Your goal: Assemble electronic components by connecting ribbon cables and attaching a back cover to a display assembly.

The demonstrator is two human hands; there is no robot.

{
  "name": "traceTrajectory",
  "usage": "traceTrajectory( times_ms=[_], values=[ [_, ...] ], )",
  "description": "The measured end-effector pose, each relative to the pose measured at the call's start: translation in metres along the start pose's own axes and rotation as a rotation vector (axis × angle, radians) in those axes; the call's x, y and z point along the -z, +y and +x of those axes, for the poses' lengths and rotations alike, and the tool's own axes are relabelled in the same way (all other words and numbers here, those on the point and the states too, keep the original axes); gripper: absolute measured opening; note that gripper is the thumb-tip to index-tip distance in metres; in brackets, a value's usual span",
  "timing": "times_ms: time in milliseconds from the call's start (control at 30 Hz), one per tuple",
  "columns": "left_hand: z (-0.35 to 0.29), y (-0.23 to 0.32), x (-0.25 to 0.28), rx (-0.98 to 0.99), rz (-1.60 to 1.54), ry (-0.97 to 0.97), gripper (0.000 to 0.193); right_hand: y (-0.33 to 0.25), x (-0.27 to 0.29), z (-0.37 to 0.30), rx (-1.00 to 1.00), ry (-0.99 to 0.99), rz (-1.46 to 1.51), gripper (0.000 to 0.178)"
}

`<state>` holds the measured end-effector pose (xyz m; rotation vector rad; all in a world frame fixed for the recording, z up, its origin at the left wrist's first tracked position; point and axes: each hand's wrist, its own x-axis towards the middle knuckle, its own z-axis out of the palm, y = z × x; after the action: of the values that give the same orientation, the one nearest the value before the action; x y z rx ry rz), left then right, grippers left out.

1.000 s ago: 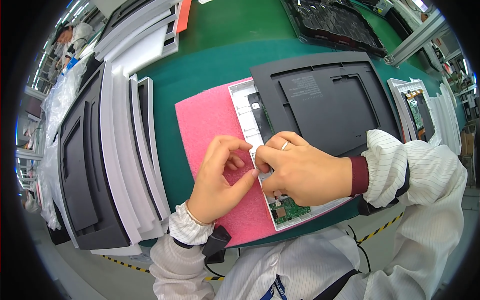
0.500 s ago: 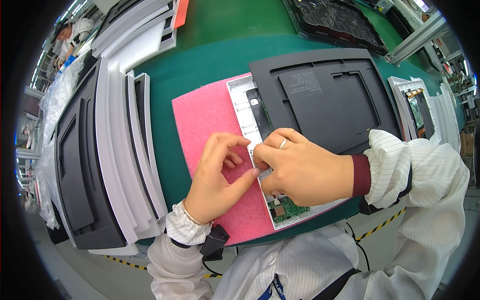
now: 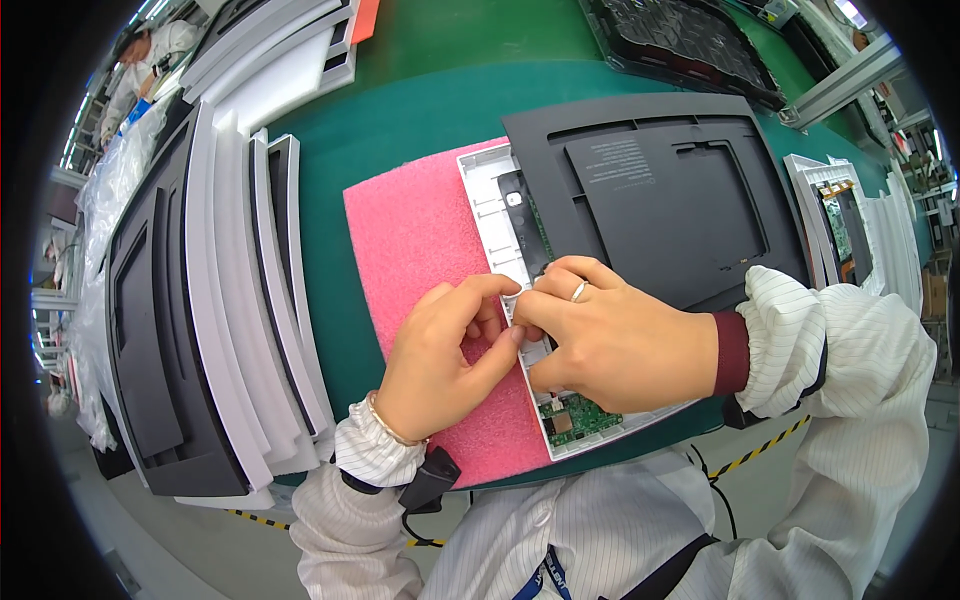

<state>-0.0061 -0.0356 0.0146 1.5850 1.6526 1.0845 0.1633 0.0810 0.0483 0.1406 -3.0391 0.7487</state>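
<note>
A white plastic housing (image 3: 487, 222) lies tilted on a pink foam pad (image 3: 415, 225). A dark grey back cover (image 3: 640, 195) overlaps its right part. Inside the housing show a black strip-shaped part (image 3: 520, 215) and a green circuit board (image 3: 580, 420). My left hand (image 3: 445, 350) is at the housing's left edge, thumb and forefinger apart in a curve, the other fingers curled. My right hand (image 3: 625, 340), a ring on one finger, reaches over the housing with bent fingers closed at its inner edge. Whatever those fingertips hold is hidden.
Several dark covers and white frames (image 3: 230, 300) stand stacked at the left. Another open frame with a circuit board (image 3: 840, 225) lies at the right. A black moulded tray (image 3: 690, 45) is at the back, near a metal post (image 3: 845, 80). A person (image 3: 150, 60) is at the far left.
My left hand has moved slightly right, its fingertips closer to my right hand's. My right hand stays bent over the same edge. The whole view has shifted a little.
</note>
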Motion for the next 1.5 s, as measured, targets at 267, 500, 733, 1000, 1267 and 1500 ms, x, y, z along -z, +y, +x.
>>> traceTrajectory(
  times_ms=[267,500,733,1000,1267,1500],
  values=[
    [-0.002,-0.001,-0.001,-0.033,0.017,0.017,0.024,-0.004,-0.002,-0.002,-0.005,0.045,-0.055,0.010],
    [-0.001,-0.004,0.001,-0.031,0.020,-0.014,0.020,-0.006,0.003,-0.004,-0.008,0.053,-0.050,0.005],
    [-0.001,-0.002,0.002,-0.019,-0.005,-0.011,0.018,-0.006,-0.001,-0.002,-0.064,0.114,0.036,0.007],
    [0.000,-0.006,0.004,-0.047,-0.010,-0.045,0.022,-0.005,-0.004,-0.001,-0.093,0.047,0.051,0.004],
    [0.001,-0.005,0.003,-0.049,0.072,-0.065,0.025,-0.009,-0.005,-0.001,-0.115,-0.016,0.034,0.019],
    [0.002,-0.006,0.003,-0.038,0.100,-0.068,0.023,-0.009,-0.013,0.000,-0.133,0.041,0.062,0.008]
  ],
)
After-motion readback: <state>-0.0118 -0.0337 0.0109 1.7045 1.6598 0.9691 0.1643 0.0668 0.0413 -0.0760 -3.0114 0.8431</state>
